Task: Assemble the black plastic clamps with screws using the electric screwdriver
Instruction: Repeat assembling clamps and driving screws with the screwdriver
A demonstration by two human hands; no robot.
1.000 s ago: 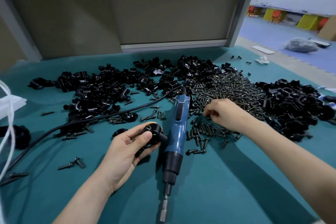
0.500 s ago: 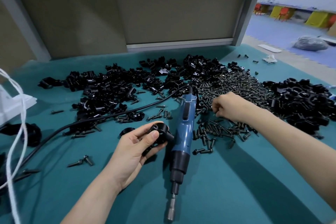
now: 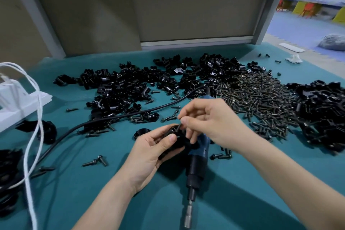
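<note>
Here, screw (image 3: pixel 179 127) between right fingers (image 3: pixel 185 121).

The left hand (image 3: pixel 149 148) and right hand (image 3: pixel 212 121) are showing bare, with short nails. Both forearms are showing uncovered down to the lower edge of the frame.

Black clamps (image 3: pixel 130 87), blue screwdriver (image 3: pixel 200 152), teal table (image 3: pixel 233 201).

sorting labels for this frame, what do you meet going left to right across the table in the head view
white cord → two loose screws → left hand holding a clamp → right hand pinching a screw → screw pile → black clamp pile at the right edge
</note>
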